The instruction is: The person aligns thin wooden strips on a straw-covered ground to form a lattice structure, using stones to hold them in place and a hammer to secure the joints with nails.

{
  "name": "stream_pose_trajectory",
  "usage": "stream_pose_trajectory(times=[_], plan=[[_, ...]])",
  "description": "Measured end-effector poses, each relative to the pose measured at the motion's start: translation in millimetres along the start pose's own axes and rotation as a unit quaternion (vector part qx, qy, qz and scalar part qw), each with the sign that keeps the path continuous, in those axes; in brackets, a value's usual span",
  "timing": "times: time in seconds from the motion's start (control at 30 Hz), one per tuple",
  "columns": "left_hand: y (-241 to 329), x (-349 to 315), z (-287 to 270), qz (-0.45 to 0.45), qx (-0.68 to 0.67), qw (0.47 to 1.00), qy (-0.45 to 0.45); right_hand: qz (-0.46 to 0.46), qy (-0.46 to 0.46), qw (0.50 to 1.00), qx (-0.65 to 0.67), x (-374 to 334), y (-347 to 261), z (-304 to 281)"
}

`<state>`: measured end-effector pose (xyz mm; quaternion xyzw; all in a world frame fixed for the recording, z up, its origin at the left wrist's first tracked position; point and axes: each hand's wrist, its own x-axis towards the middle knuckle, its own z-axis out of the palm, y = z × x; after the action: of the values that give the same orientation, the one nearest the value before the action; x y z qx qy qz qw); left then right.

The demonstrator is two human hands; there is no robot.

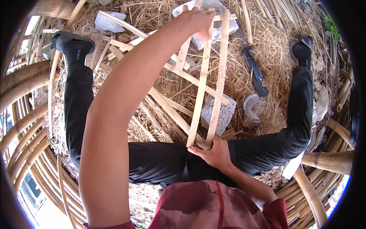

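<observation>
My right hand (214, 152) has its fingers curled around the near ends of the two long bamboo slats (207, 87), pinching them together just above my lap, while my left hand (198, 21) is stretched far out with the fingers closed over the far end of the same slats, where a short cross slat (225, 17) meets them; I cannot see the left fingertips, since the back of the hand covers them. The slats run nearly straight away from me, close together at the near end and a little wider apart at the far end, lying over a grey stone block (225, 110) and crossing several diagonal slats (179, 70) that fan off to the left. Open room is narrow: my black-trousered legs (76, 99) spread out on both sides, and curved bamboo poles (23, 114) ring the whole edge of the view. To the right of the slats, near but apart, a black-handled knife (254, 72) lies on the straw (274, 49), with a crumpled clear plastic piece (251, 110) just below it. My left forearm hides much of the diagonal slats and the ground under it, and a pale stone (108, 21) at the top left is partly covered by a slat
</observation>
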<state>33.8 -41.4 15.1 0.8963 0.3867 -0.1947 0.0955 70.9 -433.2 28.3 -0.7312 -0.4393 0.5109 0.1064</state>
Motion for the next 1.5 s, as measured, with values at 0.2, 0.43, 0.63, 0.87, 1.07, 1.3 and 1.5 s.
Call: stream_pose_trajectory(times=[0.2,0.43,0.63,0.87,1.07,1.3,1.5], plan=[[-3.1,-0.5,0.9,-0.003,0.001,1.000,0.002,0.024,-0.030,0.999,0.003,2.3,7.0,5.1],[-1.9,-3.7,-3.9,0.001,-0.023,1.000,-0.019,-0.065,-0.004,0.996,0.062,1.0,22.0,7.0],[-5.4,-1.2,1.8,-0.005,-0.038,0.999,-0.017,-0.073,-0.020,0.996,0.056,0.5,15.8,1.4],[-19.7,-6.0,21.4,0.052,-0.006,0.997,0.058,-0.048,-0.045,0.996,0.063,1.1,22.1,3.0],[-25.8,-10.5,24.8,0.086,0.053,0.991,0.090,-0.058,-0.038,0.992,0.103,2.3,16.8,-0.4],[-30.6,-12.4,30.7,0.107,0.072,0.982,0.134,-0.068,-0.035,0.991,0.113,2.8,23.8,3.6],[-31.7,-14.2,33.7,0.101,0.096,0.979,0.149,-0.070,-0.041,0.992,0.093,4.2,28.2,5.3]])
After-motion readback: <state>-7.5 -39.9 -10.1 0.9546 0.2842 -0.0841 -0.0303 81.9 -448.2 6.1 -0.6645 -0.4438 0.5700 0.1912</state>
